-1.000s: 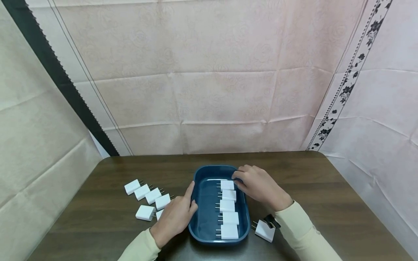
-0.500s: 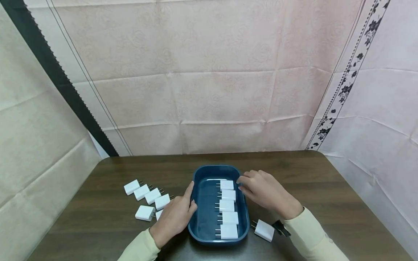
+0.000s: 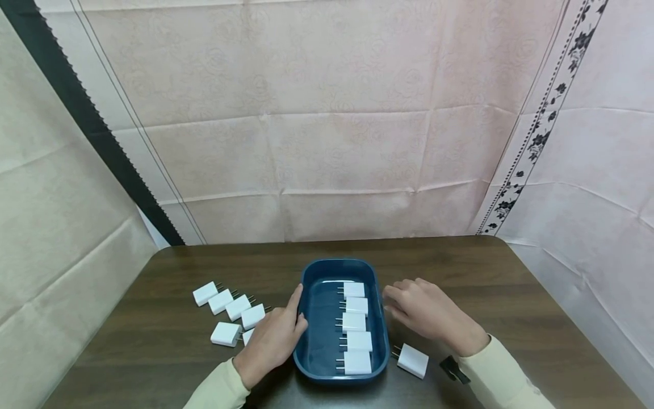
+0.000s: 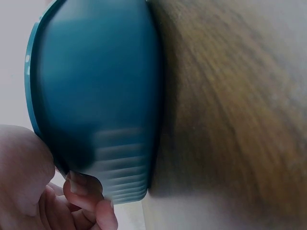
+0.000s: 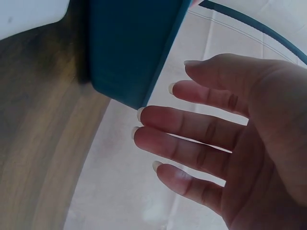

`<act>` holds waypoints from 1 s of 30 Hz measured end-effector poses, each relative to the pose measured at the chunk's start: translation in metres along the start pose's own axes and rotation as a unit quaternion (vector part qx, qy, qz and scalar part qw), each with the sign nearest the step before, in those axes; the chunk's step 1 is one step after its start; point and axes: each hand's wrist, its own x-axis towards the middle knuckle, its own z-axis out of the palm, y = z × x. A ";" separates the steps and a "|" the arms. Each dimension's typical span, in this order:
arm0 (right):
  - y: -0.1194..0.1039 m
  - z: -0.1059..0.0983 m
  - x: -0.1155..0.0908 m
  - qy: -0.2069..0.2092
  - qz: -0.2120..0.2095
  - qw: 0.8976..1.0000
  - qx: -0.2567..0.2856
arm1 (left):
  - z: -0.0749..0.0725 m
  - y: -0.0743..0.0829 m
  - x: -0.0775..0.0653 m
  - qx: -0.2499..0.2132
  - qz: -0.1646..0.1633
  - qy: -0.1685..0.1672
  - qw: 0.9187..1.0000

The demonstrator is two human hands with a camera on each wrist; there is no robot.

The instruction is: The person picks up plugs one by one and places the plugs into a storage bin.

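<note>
A dark blue tray [image 3: 319, 363] holds a column of several white plug adapters [image 3: 353, 322] along its right half, prongs pointing left. At its left side my left hand [image 3: 273, 343] grips the rim, index finger lying along the edge; in the left wrist view the other fingers [image 4: 81, 191] curl against the outer wall. Just right of the tray, my right hand [image 3: 429, 309] hovers holding nothing, its fingers spread and lightly bent in the right wrist view. Nearest below it lies one white plug adapter [image 3: 413, 360] on the table.
Several more white plug adapters [image 3: 237, 307] lie on the wooden table [image 3: 168, 341] left of the tray, one partly behind my left hand. A black strap piece [image 3: 453, 369] is at my right wrist. Pale cloth [image 3: 347, 147] hangs behind the table's far edge.
My right hand has drawn back from the tray's right rim, moving right and toward me. My left hand, the tray and the plug adapters have stayed put.
</note>
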 end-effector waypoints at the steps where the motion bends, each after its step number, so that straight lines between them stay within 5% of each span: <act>1: 0.001 0.001 -0.001 -0.001 -0.001 1.000 -0.001 | 0.000 0.000 0.000 0.000 0.000 0.000 1.000; 30: -0.001 0.014 -0.034 -0.134 -0.035 0.989 0.058 | 0.000 0.000 -0.001 0.012 0.000 0.006 1.000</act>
